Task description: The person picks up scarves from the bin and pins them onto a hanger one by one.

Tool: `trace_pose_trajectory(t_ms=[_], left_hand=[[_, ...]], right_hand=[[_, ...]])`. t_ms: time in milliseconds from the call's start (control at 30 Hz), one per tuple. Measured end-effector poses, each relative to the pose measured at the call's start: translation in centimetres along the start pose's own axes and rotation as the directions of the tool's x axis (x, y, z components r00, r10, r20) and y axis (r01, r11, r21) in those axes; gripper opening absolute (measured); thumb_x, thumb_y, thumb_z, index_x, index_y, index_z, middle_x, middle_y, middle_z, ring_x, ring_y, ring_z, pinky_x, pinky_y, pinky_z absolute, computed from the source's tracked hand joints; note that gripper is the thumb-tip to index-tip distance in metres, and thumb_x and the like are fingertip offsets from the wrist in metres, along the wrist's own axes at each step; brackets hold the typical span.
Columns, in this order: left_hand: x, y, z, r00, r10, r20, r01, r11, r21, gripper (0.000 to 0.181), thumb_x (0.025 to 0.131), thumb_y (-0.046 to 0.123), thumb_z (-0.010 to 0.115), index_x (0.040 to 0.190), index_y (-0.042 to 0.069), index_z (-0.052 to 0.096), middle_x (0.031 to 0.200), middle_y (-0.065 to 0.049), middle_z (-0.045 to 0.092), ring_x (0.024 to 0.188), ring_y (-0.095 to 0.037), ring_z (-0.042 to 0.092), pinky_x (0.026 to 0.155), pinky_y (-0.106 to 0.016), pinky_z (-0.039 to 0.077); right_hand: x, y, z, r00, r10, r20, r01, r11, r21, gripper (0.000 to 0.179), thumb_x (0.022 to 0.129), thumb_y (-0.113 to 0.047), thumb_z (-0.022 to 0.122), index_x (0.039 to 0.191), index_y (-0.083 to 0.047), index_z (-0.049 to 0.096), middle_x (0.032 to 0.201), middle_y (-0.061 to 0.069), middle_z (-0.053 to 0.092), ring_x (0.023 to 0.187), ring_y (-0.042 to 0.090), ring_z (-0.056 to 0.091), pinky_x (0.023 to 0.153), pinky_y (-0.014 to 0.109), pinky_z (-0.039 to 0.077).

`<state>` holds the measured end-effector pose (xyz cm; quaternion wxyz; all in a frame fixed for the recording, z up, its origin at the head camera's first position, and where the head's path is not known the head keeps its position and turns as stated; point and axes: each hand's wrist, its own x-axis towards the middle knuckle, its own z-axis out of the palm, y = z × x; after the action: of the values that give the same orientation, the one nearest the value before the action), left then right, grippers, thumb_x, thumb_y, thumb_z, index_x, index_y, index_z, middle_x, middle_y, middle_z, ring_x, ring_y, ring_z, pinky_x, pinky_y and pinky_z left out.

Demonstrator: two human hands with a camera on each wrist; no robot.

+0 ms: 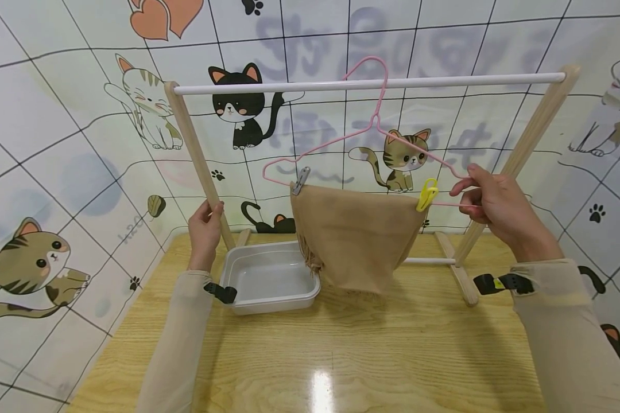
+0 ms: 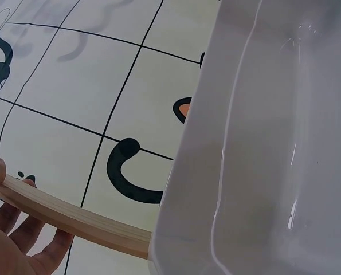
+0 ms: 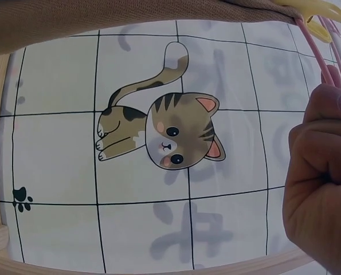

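A pink clothes hanger (image 1: 336,137) hangs by its hook over the white rod (image 1: 289,86) of a wooden-framed rack. Draped on its lower bar is a tan cloth with fringed edges (image 1: 359,235), held by a grey clothespin (image 1: 301,180) on the left and a yellow clothespin (image 1: 427,194) on the right. With curled fingers my right hand (image 1: 501,209) holds the hanger's right end, also seen in the right wrist view. My left hand (image 1: 205,234) grips the rack's left wooden post (image 1: 193,140), its thumb and fingers on either side of it in the left wrist view.
A white plastic basin (image 1: 268,304) stands on the wood-grain table (image 1: 289,355), inside the rack's left post and partly behind the cloth. The right wooden post (image 1: 539,120) rises behind my right hand. A cat-patterned sheet (image 1: 310,46) covers the walls behind.
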<state>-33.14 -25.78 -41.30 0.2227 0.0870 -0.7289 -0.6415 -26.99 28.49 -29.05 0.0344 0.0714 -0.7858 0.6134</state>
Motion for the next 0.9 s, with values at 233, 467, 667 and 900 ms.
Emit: trace_pose_trajectory(t_ms=[233,467,667,900], left_hand=[[0.11,-0.3,-0.02,1.0,-0.005,0.015,0.005,1.0,0.005,0.047,0.105,0.032,0.058,0.146,0.009,0.056,0.14,-0.011,0.06,0.122,-0.019,0.058,0.106,-0.046,0.046],[0.19,-0.47,0.02,1.0,-0.013,0.015,0.013,1.0,0.006,0.048,0.105,0.033,0.057,0.148,0.01,0.055,0.143,-0.011,0.059,0.125,-0.021,0.057,0.108,-0.047,0.045],[0.15,-0.23,0.03,1.0,-0.027,0.011,0.027,1.0,0.007,0.048,0.105,0.033,0.058,0.147,0.01,0.056,0.142,-0.01,0.059,0.125,-0.021,0.057,0.109,-0.047,0.045],[0.13,-0.22,-0.03,1.0,-0.03,0.007,0.03,1.0,-0.002,0.046,0.104,0.034,0.059,0.145,0.012,0.058,0.14,-0.009,0.06,0.121,-0.019,0.057,0.106,-0.044,0.046]], right_hand=[[-0.02,0.22,-0.04,1.0,0.0,-0.014,0.0,0.999,-0.053,0.054,0.104,-0.057,0.042,0.086,-0.019,0.075,0.056,-0.003,0.054,0.048,0.008,0.043,0.041,0.032,0.028],[-0.21,0.3,-0.12,0.998,-0.033,-0.045,0.026,0.987,-0.16,0.057,0.106,-0.058,0.039,0.087,-0.017,0.074,0.057,-0.003,0.052,0.049,0.01,0.044,0.042,0.033,0.032],[-0.5,0.36,-0.22,0.999,-0.013,-0.035,0.005,0.979,-0.202,0.062,0.104,-0.062,0.038,0.092,-0.012,0.074,0.059,-0.002,0.055,0.052,0.011,0.046,0.044,0.033,0.034],[-0.69,0.75,-0.21,1.0,-0.002,-0.016,-0.002,0.976,-0.22,0.064,0.104,-0.063,0.037,0.092,-0.012,0.074,0.06,-0.003,0.055,0.054,0.01,0.047,0.046,0.029,0.038]])
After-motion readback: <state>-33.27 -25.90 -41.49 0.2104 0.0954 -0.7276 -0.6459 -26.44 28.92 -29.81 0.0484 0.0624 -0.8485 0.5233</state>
